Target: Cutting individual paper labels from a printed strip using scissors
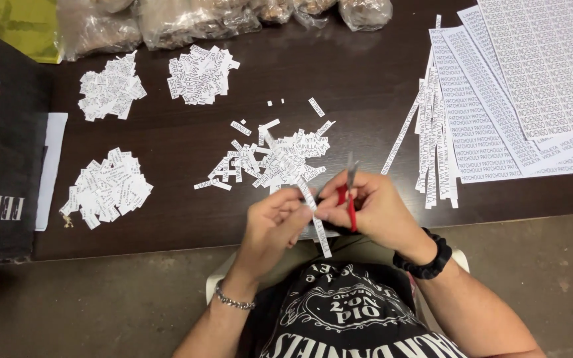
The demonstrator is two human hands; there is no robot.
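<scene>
A: From the head camera, what does the right hand (373,209) hold?

B: Its fingers are closed around red-handled scissors (351,192), blades pointing away from the body.

A: And the left hand (276,222)?

B: Its fingertips are pinched on a printed paper strip (318,229), which runs down past the fingers. Just beyond both hands lies a pile of cut labels (276,159) on the dark table (359,79).

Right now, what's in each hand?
Left hand: closed on a printed paper strip.
Right hand: closed on red-handled scissors.
</scene>
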